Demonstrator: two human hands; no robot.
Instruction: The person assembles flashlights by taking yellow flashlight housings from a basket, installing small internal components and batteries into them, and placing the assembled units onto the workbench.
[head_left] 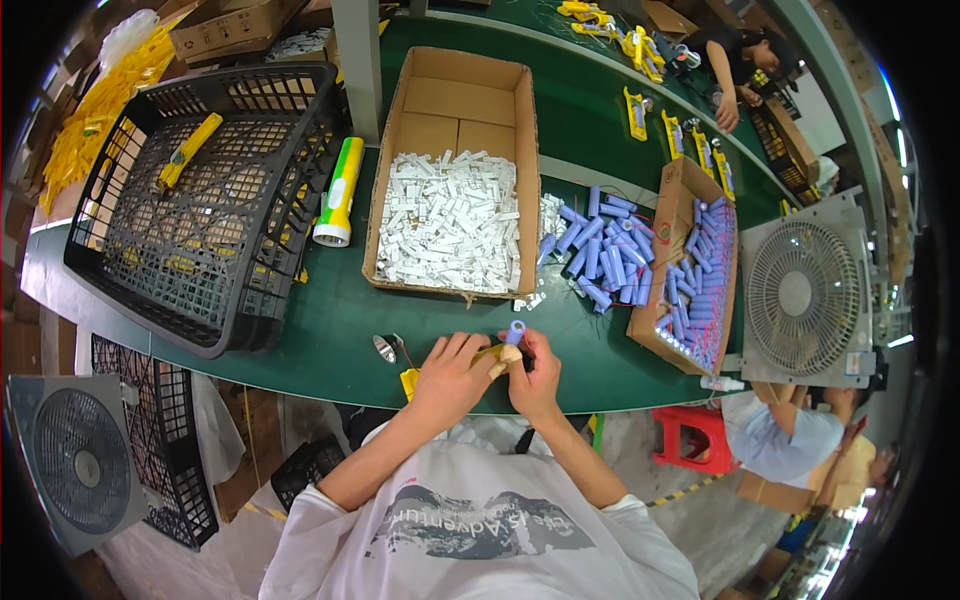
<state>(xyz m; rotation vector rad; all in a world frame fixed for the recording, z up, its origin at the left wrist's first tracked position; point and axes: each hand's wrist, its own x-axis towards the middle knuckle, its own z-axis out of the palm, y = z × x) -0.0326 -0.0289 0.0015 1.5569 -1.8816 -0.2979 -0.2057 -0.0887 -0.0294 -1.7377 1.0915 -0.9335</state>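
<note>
Close to the table's near edge, my left hand (450, 378) is closed on a yellow plastic flashlight shell (409, 384), which it mostly covers. My right hand (534, 376) meets it from the right, pinching a purple cylindrical battery (516, 330) that stands up between the fingers. Pale finger covers (511, 354) show where the two hands meet. Beside my left hand lies a small silvery lamp head (384, 348) with a wire. Ahead, a cardboard box (458, 95) holds many small white plastic parts (450, 220). Loose purple batteries (610, 250) are heaped to its right.
A black crate (215, 335) with a yellow shell inside stands left, beside a yellow-green flashlight (341, 190). Right are a carton of batteries (648, 325) and a fan (800, 290). A co-worker (745, 60) works across the far bench. A red stool (692, 440) stands behind right.
</note>
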